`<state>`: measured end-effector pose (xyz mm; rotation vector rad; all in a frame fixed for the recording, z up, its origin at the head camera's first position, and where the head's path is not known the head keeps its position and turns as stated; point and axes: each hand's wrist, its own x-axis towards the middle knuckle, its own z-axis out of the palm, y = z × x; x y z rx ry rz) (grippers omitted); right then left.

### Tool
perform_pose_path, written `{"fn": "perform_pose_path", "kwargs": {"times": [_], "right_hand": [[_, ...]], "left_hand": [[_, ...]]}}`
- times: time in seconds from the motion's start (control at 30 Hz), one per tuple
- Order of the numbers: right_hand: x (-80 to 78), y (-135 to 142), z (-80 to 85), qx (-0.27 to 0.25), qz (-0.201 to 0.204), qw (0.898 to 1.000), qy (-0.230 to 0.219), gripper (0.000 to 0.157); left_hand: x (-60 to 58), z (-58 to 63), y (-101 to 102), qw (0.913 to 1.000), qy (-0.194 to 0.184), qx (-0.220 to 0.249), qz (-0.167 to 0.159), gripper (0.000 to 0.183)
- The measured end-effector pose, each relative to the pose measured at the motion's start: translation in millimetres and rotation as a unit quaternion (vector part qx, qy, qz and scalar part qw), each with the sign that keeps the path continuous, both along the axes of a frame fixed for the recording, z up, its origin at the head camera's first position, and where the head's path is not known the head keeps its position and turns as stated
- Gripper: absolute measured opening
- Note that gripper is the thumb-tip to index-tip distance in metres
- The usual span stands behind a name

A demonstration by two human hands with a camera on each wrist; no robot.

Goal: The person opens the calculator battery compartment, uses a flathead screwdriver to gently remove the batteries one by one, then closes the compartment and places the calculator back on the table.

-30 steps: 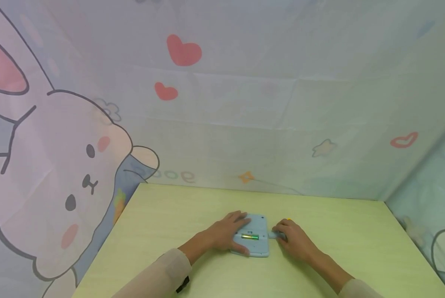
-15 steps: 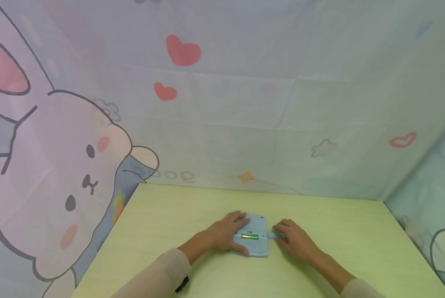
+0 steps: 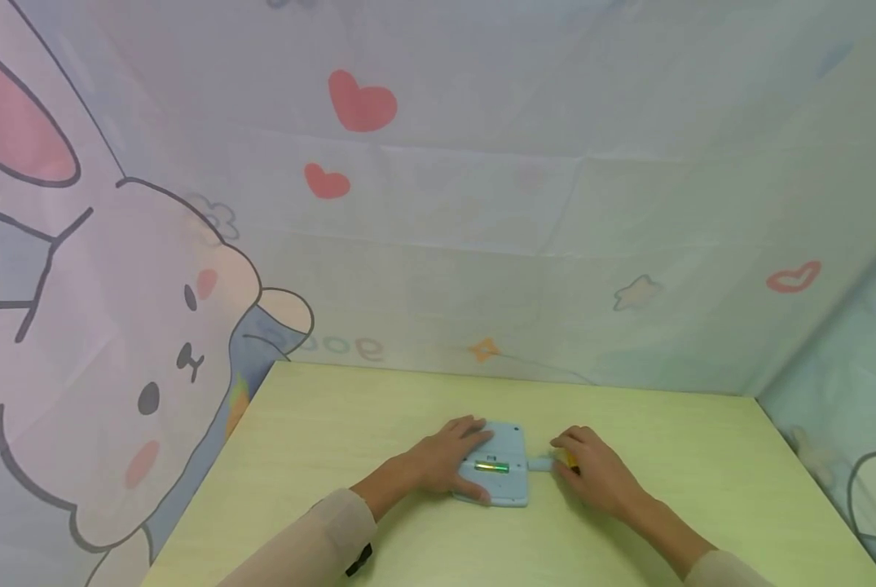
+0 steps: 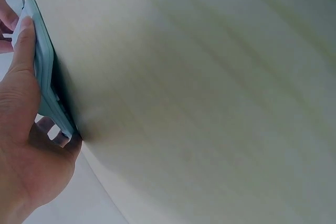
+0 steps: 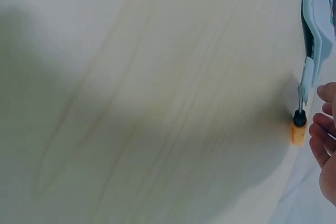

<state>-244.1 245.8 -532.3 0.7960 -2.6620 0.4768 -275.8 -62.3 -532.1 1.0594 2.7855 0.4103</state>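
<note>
A light blue calculator (image 3: pixel 509 487) lies back side up, with a green and gold battery (image 3: pixel 491 467) in its open slot. My left hand (image 3: pixel 443 456) holds its left part, fingers toward the far edge and thumb near the front edge; in the left wrist view the fingers curl at its side. A small pale blue battery cover (image 3: pixel 540 464) lies just right of the calculator. Beside it is a screwdriver (image 5: pixel 299 120) with an orange-yellow and black handle, on the table. My right hand (image 3: pixel 597 473) hovers over the handle, its fingers loosely bent and apart from it in the right wrist view.
The pale yellow-green tabletop (image 3: pixel 379 399) ends at a printed cloth backdrop (image 3: pixel 482 244) behind and at the sides. A dark cable loop (image 3: pixel 851 497) shows against the right-hand cloth.
My right hand has moved slightly right, off the battery cover, and its fingers have loosened. More of the cover and the yellow handle shows. The left hand and calculator have stayed put.
</note>
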Motion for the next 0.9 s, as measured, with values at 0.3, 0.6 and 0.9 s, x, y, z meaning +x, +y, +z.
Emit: {"fn": "perform_pose_path", "kwargs": {"times": [0.3, 0.6, 0.9], "right_hand": [[-2.3, 14, 1.7, -0.002, -0.004, 1.0, 0.009, 0.027], [-1.8, 20, 0.4, -0.014, -0.026, 1.0, -0.008, 0.027], [-2.1, 23, -3.6, -0.042, -0.037, 0.998, -0.024, 0.026]], "left_hand": [[0.9, 1.3, 1, 0.9999, 0.007, -0.008, 0.002, 0.109], [2.1, 0.2, 1, 1.0, 0.002, -0.006, 0.004, 0.108], [4.3, 5.0, 1, 1.0, -0.004, -0.002, 0.003, 0.104]]}}
